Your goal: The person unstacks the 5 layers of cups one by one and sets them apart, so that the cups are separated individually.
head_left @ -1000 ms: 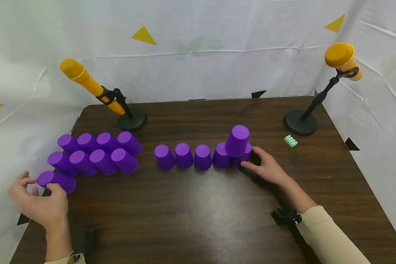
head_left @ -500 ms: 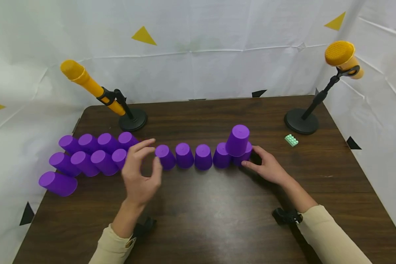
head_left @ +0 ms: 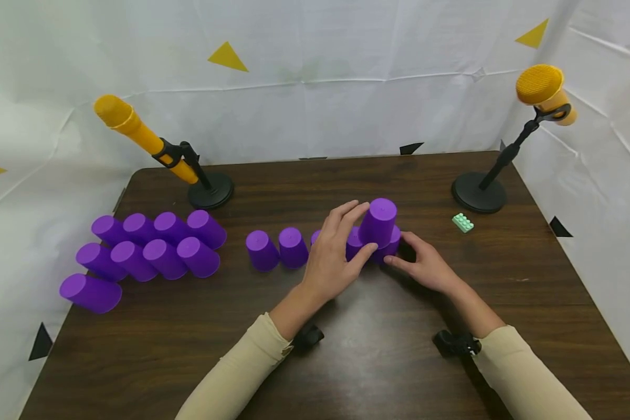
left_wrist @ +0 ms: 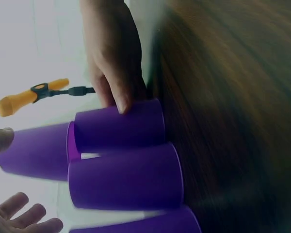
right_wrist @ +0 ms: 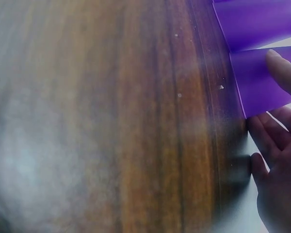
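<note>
Upside-down purple cups stand in a row mid-table, with one upper cup point(head_left: 379, 221) perched across the two at the right end. My right hand point(head_left: 422, 265) holds the end cup point(head_left: 392, 248) of that row, thumb on its near side, fingers behind. My left hand point(head_left: 331, 256) is beside the upper cup, fingers spread and extended. In the left wrist view its thumb point(left_wrist: 1, 141) overlaps the upper cup's base end, while the other fingers point(left_wrist: 31, 213) are apart from it. The left hand partly hides the row's middle cups. In the right wrist view the right thumb point(right_wrist: 283, 70) lies against the end cup.
Several more upside-down cups stand in rows at the table's left, with a single cup point(head_left: 91, 293) nearest. Yellow microphones on black stands occupy the back left point(head_left: 210, 191) and back right point(head_left: 478, 192). A small green toy brick point(head_left: 462, 223) lies by the right stand.
The left hand has let go of the nearest cup at far left and swept right, past the row, to the upper cup. The right hand has stayed on the end cup.
</note>
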`<state>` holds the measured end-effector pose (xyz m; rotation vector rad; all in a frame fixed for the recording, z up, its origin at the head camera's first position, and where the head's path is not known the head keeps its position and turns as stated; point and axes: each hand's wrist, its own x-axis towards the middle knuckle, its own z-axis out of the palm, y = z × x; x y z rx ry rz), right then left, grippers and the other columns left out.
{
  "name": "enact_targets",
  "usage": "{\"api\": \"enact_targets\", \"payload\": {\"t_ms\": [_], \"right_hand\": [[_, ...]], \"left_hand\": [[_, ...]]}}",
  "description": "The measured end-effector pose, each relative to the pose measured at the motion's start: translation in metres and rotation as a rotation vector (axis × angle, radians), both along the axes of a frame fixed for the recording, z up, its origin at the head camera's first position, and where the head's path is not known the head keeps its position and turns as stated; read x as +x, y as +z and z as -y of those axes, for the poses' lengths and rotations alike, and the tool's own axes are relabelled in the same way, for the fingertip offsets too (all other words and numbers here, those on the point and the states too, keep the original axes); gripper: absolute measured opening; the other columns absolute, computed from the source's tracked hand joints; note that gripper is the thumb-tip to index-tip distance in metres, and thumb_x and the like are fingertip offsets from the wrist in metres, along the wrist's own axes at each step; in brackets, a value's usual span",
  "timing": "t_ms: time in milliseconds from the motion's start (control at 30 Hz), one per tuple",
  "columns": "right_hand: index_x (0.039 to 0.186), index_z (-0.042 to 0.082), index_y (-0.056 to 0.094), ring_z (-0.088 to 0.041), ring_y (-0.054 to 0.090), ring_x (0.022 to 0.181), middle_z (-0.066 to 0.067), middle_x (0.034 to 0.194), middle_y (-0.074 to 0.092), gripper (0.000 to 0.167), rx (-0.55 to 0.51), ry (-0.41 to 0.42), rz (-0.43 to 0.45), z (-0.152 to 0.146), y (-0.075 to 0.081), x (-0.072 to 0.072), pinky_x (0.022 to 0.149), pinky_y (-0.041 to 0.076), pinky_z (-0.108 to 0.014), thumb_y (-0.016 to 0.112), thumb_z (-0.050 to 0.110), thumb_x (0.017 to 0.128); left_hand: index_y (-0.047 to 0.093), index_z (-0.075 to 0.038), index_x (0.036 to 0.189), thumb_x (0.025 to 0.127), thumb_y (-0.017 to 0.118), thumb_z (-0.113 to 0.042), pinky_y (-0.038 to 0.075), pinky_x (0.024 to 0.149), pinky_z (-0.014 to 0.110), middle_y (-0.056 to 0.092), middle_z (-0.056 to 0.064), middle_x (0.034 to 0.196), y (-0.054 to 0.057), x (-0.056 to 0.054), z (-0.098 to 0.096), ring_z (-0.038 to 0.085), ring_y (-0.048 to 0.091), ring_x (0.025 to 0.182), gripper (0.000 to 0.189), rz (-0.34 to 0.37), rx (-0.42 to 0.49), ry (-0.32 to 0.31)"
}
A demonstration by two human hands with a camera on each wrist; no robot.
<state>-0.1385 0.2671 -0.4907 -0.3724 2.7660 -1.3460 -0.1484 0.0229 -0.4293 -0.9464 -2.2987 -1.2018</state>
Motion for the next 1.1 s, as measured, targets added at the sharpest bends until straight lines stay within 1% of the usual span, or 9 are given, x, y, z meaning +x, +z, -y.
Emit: {"api": "enact_targets", "payload": {"t_ms": [167, 267, 467, 600, 767, 867, 967, 1033, 1100], "right_hand": [[0.138, 0.006, 0.050, -0.034, 0.047, 0.129, -0.015, 0.134, 0.056, 0.057, -0.014, 0.001, 0.000, 0.001, -0.001, 0.000, 0.107, 0.033, -0.056, 0.073, 0.025, 0.090], [0.137, 0.006, 0.051, -0.033, 0.047, 0.129, -0.015, 0.134, 0.056, 0.056, -0.021, 0.005, -0.003, 0.003, -0.002, -0.001, 0.107, 0.034, -0.055, 0.073, 0.026, 0.090], [0.136, 0.005, 0.052, -0.033, 0.049, 0.127, -0.015, 0.131, 0.057, 0.055, -0.011, 0.002, -0.003, 0.003, -0.003, -0.001, 0.107, 0.035, -0.055, 0.074, 0.025, 0.090], [0.136, 0.005, 0.052, -0.032, 0.050, 0.125, -0.015, 0.130, 0.058, 0.055, -0.016, 0.000, -0.009, 0.004, -0.002, -0.001, 0.106, 0.036, -0.054, 0.074, 0.025, 0.089], [0.135, 0.004, 0.053, -0.032, 0.050, 0.125, -0.015, 0.129, 0.059, 0.056, -0.013, 0.002, -0.018, 0.007, -0.002, -0.002, 0.106, 0.035, -0.053, 0.075, 0.026, 0.089], [0.135, 0.004, 0.054, -0.033, 0.050, 0.126, -0.015, 0.129, 0.059, 0.056, 0.002, -0.011, -0.012, 0.005, -0.002, -0.001, 0.106, 0.035, -0.053, 0.075, 0.026, 0.088], [0.134, 0.003, 0.053, -0.034, 0.050, 0.126, -0.016, 0.129, 0.059, 0.056, 0.012, -0.018, -0.010, 0.003, -0.001, 0.000, 0.107, 0.034, -0.055, 0.075, 0.027, 0.088], [0.135, 0.003, 0.053, -0.035, 0.050, 0.126, -0.017, 0.129, 0.059, 0.057, 0.015, -0.017, -0.012, 0.003, -0.002, 0.000, 0.107, 0.033, -0.055, 0.075, 0.027, 0.089], [0.135, 0.002, 0.053, -0.035, 0.049, 0.126, -0.017, 0.129, 0.059, 0.057, 0.017, -0.018, -0.014, 0.002, -0.002, 0.001, 0.107, 0.033, -0.055, 0.075, 0.027, 0.089]], "left_hand": [[0.046, -0.022, 0.144, 0.092, 0.070, -0.033, 0.052, 0.082, 0.033, 0.047, 0.004, 0.144, 0.001, -0.006, -0.018, 0.015, 0.046, 0.130, 0.059, -0.022, 0.036, -0.002], [0.051, -0.022, 0.140, 0.093, 0.068, -0.034, 0.052, 0.081, 0.031, 0.050, 0.001, 0.141, -0.001, -0.009, -0.022, 0.013, 0.049, 0.127, 0.051, -0.027, 0.047, 0.002], [0.055, -0.023, 0.136, 0.095, 0.066, -0.028, 0.052, 0.081, 0.029, 0.053, 0.000, 0.137, -0.004, -0.010, -0.022, 0.012, 0.056, 0.117, 0.043, -0.001, 0.069, -0.012], [0.057, -0.023, 0.134, 0.095, 0.067, -0.025, 0.052, 0.085, 0.030, 0.053, 0.000, 0.136, -0.003, -0.007, -0.012, 0.012, 0.058, 0.116, 0.041, 0.005, 0.095, -0.020], [0.062, -0.021, 0.128, 0.091, 0.071, -0.021, 0.050, 0.090, 0.033, 0.056, 0.001, 0.133, 0.001, 0.010, 0.019, 0.014, 0.058, 0.116, 0.037, -0.009, 0.161, -0.001], [0.065, -0.015, 0.122, 0.086, 0.075, -0.012, 0.048, 0.094, 0.035, 0.058, 0.006, 0.129, 0.005, 0.029, 0.048, 0.021, 0.058, 0.115, 0.037, -0.024, 0.251, 0.012], [0.066, -0.005, 0.117, 0.081, 0.076, 0.003, 0.049, 0.096, 0.036, 0.058, 0.013, 0.126, 0.012, 0.049, 0.085, 0.029, 0.058, 0.113, 0.038, -0.035, 0.364, 0.047], [0.064, 0.003, 0.113, 0.077, 0.073, 0.013, 0.049, 0.096, 0.034, 0.057, 0.019, 0.124, 0.021, 0.062, 0.112, 0.031, 0.058, 0.111, 0.039, -0.039, 0.412, 0.117], [0.062, 0.010, 0.111, 0.075, 0.070, 0.021, 0.049, 0.096, 0.032, 0.056, 0.023, 0.122, 0.028, 0.073, 0.140, 0.030, 0.058, 0.111, 0.038, -0.043, 0.430, 0.223]]}}
